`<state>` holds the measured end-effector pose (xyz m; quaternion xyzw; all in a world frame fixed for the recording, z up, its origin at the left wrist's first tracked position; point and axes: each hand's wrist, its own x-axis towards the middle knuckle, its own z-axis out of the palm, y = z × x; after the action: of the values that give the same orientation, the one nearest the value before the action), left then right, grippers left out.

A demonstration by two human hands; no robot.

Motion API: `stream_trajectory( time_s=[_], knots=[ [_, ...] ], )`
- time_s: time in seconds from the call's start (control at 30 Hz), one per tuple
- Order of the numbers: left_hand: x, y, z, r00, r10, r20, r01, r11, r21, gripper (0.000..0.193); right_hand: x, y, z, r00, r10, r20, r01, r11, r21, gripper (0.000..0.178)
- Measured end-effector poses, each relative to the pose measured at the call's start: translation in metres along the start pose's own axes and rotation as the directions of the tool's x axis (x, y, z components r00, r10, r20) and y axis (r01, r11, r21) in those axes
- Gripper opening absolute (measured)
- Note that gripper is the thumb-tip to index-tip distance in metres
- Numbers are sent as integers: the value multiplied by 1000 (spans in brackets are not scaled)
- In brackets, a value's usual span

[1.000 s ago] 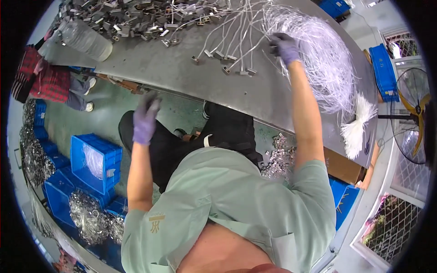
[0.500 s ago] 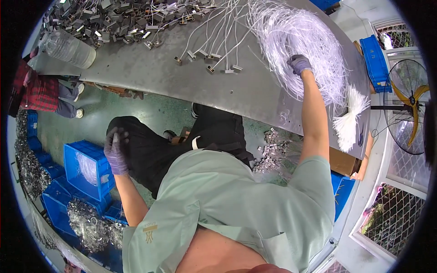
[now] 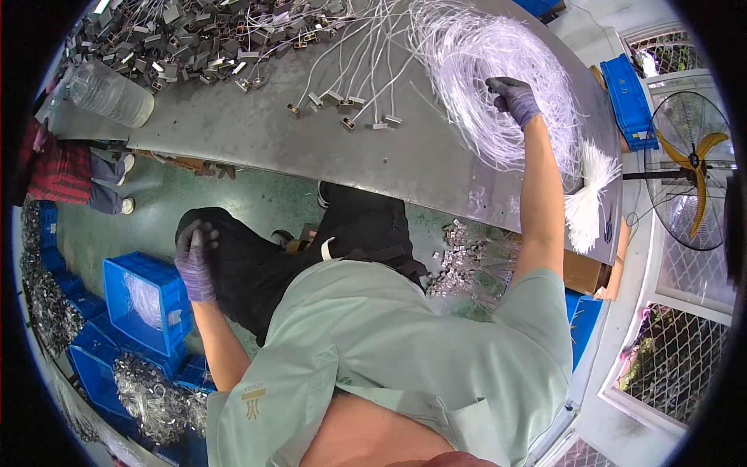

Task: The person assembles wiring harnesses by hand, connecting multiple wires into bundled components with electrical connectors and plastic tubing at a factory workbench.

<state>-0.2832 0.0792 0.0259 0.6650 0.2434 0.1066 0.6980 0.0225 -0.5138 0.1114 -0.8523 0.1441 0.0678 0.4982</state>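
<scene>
My right hand (image 3: 515, 100), in a purple glove with dark fingertips, is over the middle of a big loose coil of clear plastic strands (image 3: 459, 74) on the grey table. Its fingers are bent but apart, and I see nothing held between them. Beside my knee, away from the table, my gloved left hand (image 3: 196, 261) hovers with fingers loosely bent and apart, also without anything visible in it. Several pale cables with small metal-ended connectors (image 3: 348, 123) lie left of the coil. A bundle of white ties (image 3: 589, 198) sits at the table's right edge.
A heap of dark connectors (image 3: 210, 43) covers the table's far left, near a large clear bottle (image 3: 109, 93). Blue crates (image 3: 148, 300) stand on the floor at left. A person in red plaid (image 3: 62, 167) is beyond them. A fan (image 3: 692, 167) stands at right.
My right hand's fingers have loosened from a more closed shape, with the index finger now reaching out over the coil. My left hand stays by my knee. The whole view has shifted slightly.
</scene>
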Motion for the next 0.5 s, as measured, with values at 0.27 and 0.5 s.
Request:
stream_trajectory(
  time_s=[0.27, 0.5],
  knots=[
    [-2, -3, 2, 998, -6, 62, 4, 999, 41, 35, -21, -19, 51, 952, -181, 245, 40, 872, 488, 30],
    [-4, 2, 14, 996, -10, 93, 1, 995, 99, 35, -17, -4, 98, 981, -75, 179, 98, 988, -122, 31]
  ],
)
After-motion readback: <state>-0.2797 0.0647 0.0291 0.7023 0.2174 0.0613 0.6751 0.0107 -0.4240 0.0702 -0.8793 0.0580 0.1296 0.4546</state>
